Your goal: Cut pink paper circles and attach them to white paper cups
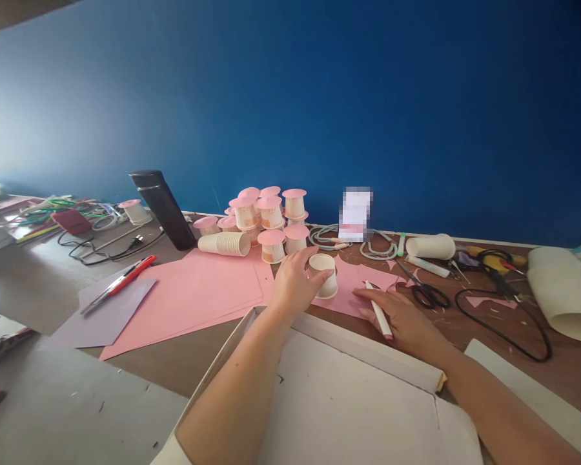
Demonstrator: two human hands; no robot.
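My left hand (295, 281) is closed on a small white paper cup (326, 288), with the thumb at its near rim and the fingers around its far left side. The cup stands upright, open end up, on a sheet of pink paper (351, 300). To its right, my right hand (401, 316) grips a white marker (378, 315) with a reddish end. The marker slants across the fingers, apart from the cup. Behind my left hand, several cups topped with pink paper discs (271, 237) are stacked in a group.
Nested cups (225, 244) lie beside pink sheets (188, 290). A utility knife (121, 281) rests on lilac paper (126, 316). There are also a black bottle (162, 210), a phone (356, 213), scissors (428, 296), cables and a paper roll (564, 290). A cardboard box (358, 400) sits in front.
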